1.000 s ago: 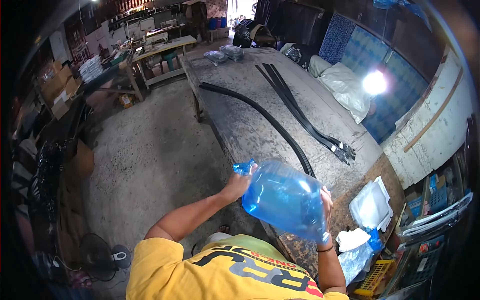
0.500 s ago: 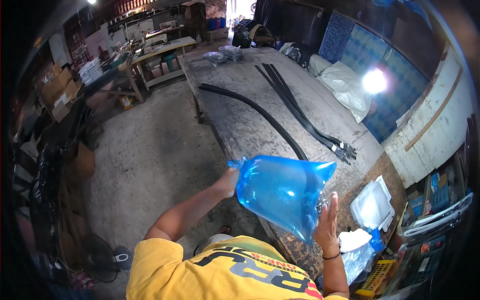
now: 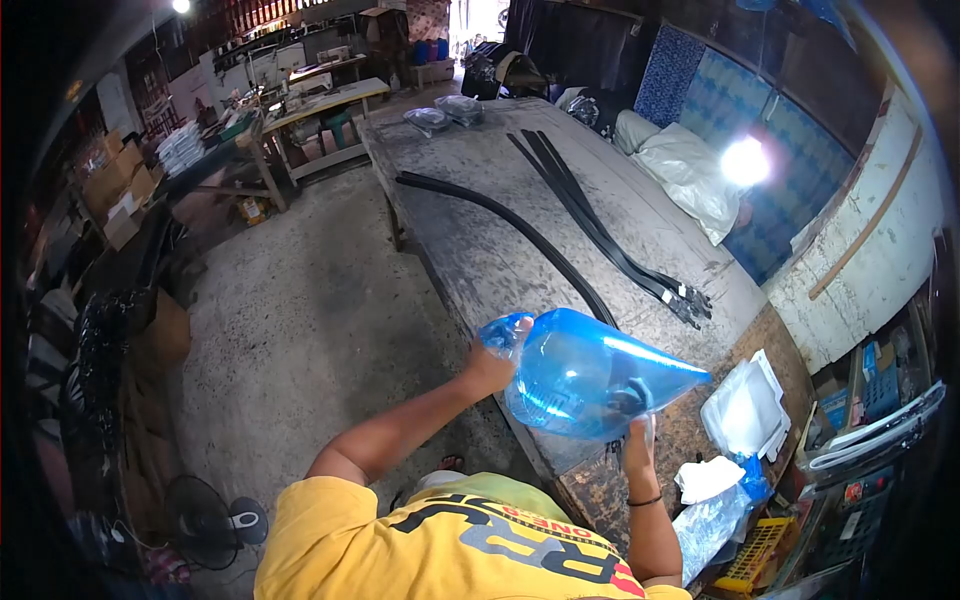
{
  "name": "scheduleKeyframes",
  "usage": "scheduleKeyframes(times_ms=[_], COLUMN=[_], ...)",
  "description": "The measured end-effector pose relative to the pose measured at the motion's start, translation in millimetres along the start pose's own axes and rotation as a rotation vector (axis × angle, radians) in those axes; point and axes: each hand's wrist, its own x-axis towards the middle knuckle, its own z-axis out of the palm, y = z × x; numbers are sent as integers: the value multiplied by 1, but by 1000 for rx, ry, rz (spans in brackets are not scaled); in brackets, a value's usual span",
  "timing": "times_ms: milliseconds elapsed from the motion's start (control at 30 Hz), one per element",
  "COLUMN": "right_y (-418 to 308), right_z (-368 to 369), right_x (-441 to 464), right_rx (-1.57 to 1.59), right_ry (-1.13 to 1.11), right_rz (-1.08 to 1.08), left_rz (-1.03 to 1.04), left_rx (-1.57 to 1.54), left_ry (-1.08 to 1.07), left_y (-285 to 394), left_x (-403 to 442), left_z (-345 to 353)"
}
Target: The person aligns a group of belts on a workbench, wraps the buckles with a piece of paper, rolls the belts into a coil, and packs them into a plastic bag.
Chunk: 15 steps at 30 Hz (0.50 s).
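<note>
A clear blue plastic bag (image 3: 590,375), puffed full of air, is held over the near edge of the table. My left hand (image 3: 492,365) is closed around its gathered neck, and a crumpled end of blue plastic sticks out above the fist. Against the lower right side of the bag rests my right hand (image 3: 640,447), upright, its fingers mostly hidden by the plastic. A long black strap (image 3: 520,235) runs across the table toward the bag, where its near end passes out of sight. Farther right lie several black straps (image 3: 600,225) with metal pieces at their near ends.
The long worktable (image 3: 450,225) carries grey plastic packets (image 3: 458,108) at its far end. Clear plastic bags (image 3: 745,408) and a white cloth (image 3: 710,480) lie at the right, near a yellow basket (image 3: 755,555). A fan (image 3: 200,520) stands on the floor at left.
The bag has shifted right and slightly down, and its right end has turned to a narrow point. My left hand has moved right with its neck; my right hand has gone lower against it.
</note>
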Motion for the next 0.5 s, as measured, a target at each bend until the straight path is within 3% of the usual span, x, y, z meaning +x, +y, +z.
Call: scheduleKeyframes(times_ms=[100,167,200,267,300,367,433,500], right_y=[-8,-39,-67,-123,-142,-149,-108,-29], right_z=[-6,-29,-61,-144,-171,-179,-132,-47], right_x=[-11,-22,-33,-75,-89,-93,-75,-39], right_rx=[-22,-90,-140,-220,-254,-305,-319,-297], right_ry=[34,31,122,529,692,855,728,449], right_rz=[21,-8,-64,-198,-270,-359,-339,-224], left_rz=[68,-286,-287,-336,-343,-551,-568,-603], left_rx=[12,-213,-212,-632,-632,-837,-861,-946], left_ry=[-53,-132,-145,45,29,-203,-230,-195], left_y=[-7,-40,-43,-43,-35,-15,-61,-73], left_x=[13,30,37,53,65,83,75,35], left_z=[10,26,33,42,37,24,60,41])
